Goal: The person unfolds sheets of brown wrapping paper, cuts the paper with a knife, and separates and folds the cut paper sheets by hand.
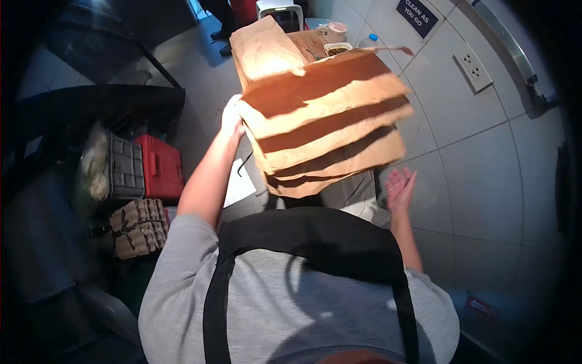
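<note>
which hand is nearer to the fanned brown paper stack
Left. The left hand is holding the brown paper stack at its left edge; the right hand is open and apart from it, beyond its lower right corner.

1. Exposure uneven: strong overhead light on the layered brown paper stack (330, 100), dim room at left.
2. Hotspot nearly blown out on the flat, creased brown paper piece (265, 47) behind it.
3. Hard dark shadows between the paper layers; soft-edged ones on the heather-grey short-sleeved shirt (267, 315).
4. Fisheye: black vignette at the edges, seams bowed on the glossy pale tiled wall (479, 164).
5. Grey slatted plastic crate (126, 167) murky, soft. Black-and-white rectangular sign (417, 18) legible.
</note>
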`<state>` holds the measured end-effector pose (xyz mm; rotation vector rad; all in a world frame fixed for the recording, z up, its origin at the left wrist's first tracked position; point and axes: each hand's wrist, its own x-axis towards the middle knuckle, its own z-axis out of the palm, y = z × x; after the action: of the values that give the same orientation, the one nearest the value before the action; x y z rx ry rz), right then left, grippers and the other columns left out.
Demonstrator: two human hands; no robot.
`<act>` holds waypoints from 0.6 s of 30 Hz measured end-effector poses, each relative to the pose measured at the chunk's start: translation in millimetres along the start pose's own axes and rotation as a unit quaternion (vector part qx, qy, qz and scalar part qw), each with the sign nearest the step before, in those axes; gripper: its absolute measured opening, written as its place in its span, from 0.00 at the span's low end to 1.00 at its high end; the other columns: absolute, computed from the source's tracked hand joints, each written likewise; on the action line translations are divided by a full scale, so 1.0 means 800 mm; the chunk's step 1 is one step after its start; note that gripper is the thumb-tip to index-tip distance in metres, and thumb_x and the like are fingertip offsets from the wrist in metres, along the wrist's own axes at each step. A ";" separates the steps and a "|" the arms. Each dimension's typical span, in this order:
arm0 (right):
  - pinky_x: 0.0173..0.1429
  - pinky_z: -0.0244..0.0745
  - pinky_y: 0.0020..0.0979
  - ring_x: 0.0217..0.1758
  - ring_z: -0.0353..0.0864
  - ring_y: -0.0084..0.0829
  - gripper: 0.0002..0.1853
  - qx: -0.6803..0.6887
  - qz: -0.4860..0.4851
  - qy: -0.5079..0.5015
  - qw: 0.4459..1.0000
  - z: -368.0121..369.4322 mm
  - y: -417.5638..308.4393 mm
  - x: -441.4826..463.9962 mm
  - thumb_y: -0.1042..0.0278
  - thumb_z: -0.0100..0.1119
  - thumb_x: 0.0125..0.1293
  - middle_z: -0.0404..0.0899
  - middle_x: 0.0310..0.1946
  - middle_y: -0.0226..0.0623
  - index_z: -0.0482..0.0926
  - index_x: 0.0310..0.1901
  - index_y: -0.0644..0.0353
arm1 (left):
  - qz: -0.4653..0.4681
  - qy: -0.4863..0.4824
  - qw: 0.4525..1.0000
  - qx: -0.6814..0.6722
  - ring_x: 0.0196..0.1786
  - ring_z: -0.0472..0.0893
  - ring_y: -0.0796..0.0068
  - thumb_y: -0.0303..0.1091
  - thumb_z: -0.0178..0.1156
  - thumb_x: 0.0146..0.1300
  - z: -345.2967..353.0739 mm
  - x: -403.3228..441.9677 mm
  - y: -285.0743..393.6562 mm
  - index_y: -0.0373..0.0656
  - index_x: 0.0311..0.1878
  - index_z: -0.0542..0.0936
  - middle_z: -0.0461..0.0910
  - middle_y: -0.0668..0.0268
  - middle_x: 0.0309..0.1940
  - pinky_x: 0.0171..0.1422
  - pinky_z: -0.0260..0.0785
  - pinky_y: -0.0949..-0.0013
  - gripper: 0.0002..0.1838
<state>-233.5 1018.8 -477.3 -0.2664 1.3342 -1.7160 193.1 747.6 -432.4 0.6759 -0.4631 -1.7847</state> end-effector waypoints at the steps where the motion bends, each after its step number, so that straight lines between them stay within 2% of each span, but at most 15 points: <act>1: 0.47 0.73 0.34 0.48 0.75 0.32 0.36 0.019 0.029 -0.017 0.999 0.008 0.023 -0.031 0.34 0.40 0.67 0.74 0.51 0.41 0.56 0.68 0.51 | 0.025 0.010 0.999 0.037 0.38 0.80 0.63 0.25 0.50 0.65 -0.049 0.018 -0.021 0.36 0.43 0.72 0.78 0.57 0.36 0.41 0.78 0.61 0.06; 3: 0.56 0.70 0.38 0.57 0.70 0.36 0.42 -0.004 0.077 -0.093 0.993 0.060 0.027 -0.099 0.31 0.40 0.66 0.66 0.61 0.44 0.46 0.71 0.52 | 0.070 0.103 0.986 0.111 0.37 0.79 0.66 0.23 0.54 0.62 0.003 -0.048 -0.034 0.38 0.42 0.73 0.77 0.59 0.36 0.42 0.77 0.64 0.06; 5: 0.60 0.65 0.38 0.60 0.67 0.38 0.46 0.045 0.095 -0.120 0.987 0.107 0.017 -0.128 0.34 0.47 0.64 0.61 0.65 0.47 0.42 0.72 0.56 | 0.112 0.098 0.974 0.174 0.42 0.78 0.72 0.29 0.58 0.63 0.003 -0.078 -0.062 0.39 0.43 0.74 0.78 0.60 0.41 0.48 0.74 0.68 0.07; 6: 0.63 0.63 0.39 0.62 0.66 0.38 0.48 0.069 0.103 -0.133 0.983 0.120 0.014 -0.127 0.36 0.50 0.64 0.58 0.67 0.48 0.39 0.72 0.58 | 0.132 0.101 0.964 0.207 0.42 0.77 0.72 0.26 0.60 0.62 -0.006 -0.084 -0.073 0.38 0.43 0.73 0.77 0.62 0.40 0.49 0.73 0.69 0.08; 8: 0.65 0.61 0.39 0.64 0.64 0.39 0.51 -0.007 0.066 -0.081 0.995 0.128 0.013 -0.100 0.43 0.59 0.61 0.57 0.67 0.50 0.38 0.72 0.60 | 0.186 0.094 0.917 0.339 0.41 0.74 0.75 0.23 0.56 0.61 0.000 -0.106 -0.081 0.39 0.42 0.74 0.76 0.64 0.37 0.49 0.69 0.71 0.07; 9: 0.66 0.60 0.40 0.65 0.63 0.39 0.53 -0.042 0.048 -0.054 0.997 0.130 0.013 -0.086 0.46 0.63 0.60 0.56 0.67 0.51 0.37 0.72 0.62 | 0.216 0.080 0.874 0.427 0.41 0.74 0.75 0.23 0.56 0.61 -0.002 -0.115 -0.080 0.39 0.42 0.73 0.76 0.64 0.37 0.49 0.69 0.70 0.06; 10: 0.63 0.63 0.39 0.62 0.67 0.38 0.53 -0.048 0.062 -0.012 0.997 0.126 0.010 -0.074 0.51 0.66 0.57 0.59 0.65 0.51 0.38 0.71 0.63 | 0.213 0.077 0.843 0.487 0.42 0.75 0.73 0.23 0.53 0.61 0.006 -0.128 -0.074 0.39 0.42 0.73 0.77 0.62 0.35 0.52 0.68 0.70 0.06; 11: 0.61 0.67 0.39 0.59 0.71 0.38 0.54 -0.056 0.076 0.031 0.995 0.128 0.009 -0.069 0.56 0.69 0.55 0.62 0.63 0.51 0.39 0.71 0.65 | 0.199 0.045 0.805 0.558 0.49 0.74 0.65 0.23 0.55 0.59 -0.009 -0.128 -0.065 0.40 0.44 0.73 0.75 0.58 0.43 0.57 0.66 0.64 0.09; 13: 0.52 0.72 0.35 0.49 0.76 0.36 0.41 -0.063 0.073 -0.002 0.995 0.122 0.005 -0.064 0.66 0.66 0.56 0.70 0.54 0.47 0.51 0.65 0.66 | 0.317 0.001 0.547 0.775 0.59 0.68 0.53 0.23 0.59 0.53 0.021 -0.153 -0.054 0.41 0.51 0.72 0.68 0.52 0.54 0.62 0.63 0.58 0.20; 14: 0.48 0.75 0.33 0.44 0.79 0.34 0.35 -0.069 0.071 -0.019 0.995 0.120 0.005 -0.063 0.71 0.64 0.56 0.74 0.49 0.44 0.57 0.62 0.67 | 0.343 -0.024 0.496 0.797 0.66 0.59 0.47 0.24 0.63 0.46 0.027 -0.156 -0.052 0.44 0.59 0.70 0.60 0.50 0.61 0.66 0.59 0.54 0.32; 15: 0.44 0.78 0.31 0.39 0.82 0.33 0.29 -0.076 0.069 -0.037 0.994 0.121 0.004 -0.063 0.76 0.63 0.56 0.78 0.44 0.42 0.64 0.59 0.68 | 0.386 -0.053 0.472 0.791 0.68 0.58 0.45 0.25 0.65 0.43 0.045 -0.162 -0.047 0.48 0.64 0.68 0.61 0.48 0.62 0.69 0.56 0.52 0.38; 16: 0.48 0.77 0.33 0.43 0.81 0.33 0.21 0.002 0.050 -0.065 0.997 0.127 0.012 -0.061 0.82 0.58 0.56 0.79 0.43 0.41 0.69 0.52 0.68 | 0.392 -0.101 0.458 0.791 0.68 0.57 0.44 0.26 0.66 0.43 0.064 -0.166 -0.041 0.50 0.64 0.67 0.60 0.49 0.63 0.69 0.55 0.50 0.40; 18: 0.49 0.77 0.34 0.44 0.81 0.33 0.21 0.005 0.020 -0.073 0.997 0.140 0.017 -0.066 0.83 0.57 0.56 0.79 0.44 0.40 0.70 0.53 0.66 | 0.392 -0.180 0.421 0.798 0.70 0.56 0.44 0.31 0.69 0.40 0.101 -0.177 -0.034 0.52 0.65 0.67 0.59 0.53 0.66 0.68 0.53 0.45 0.43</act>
<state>-124.7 985.5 -427.4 -0.3494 1.2164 -1.6372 151.5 888.9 -357.3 0.9473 -2.4235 0.0125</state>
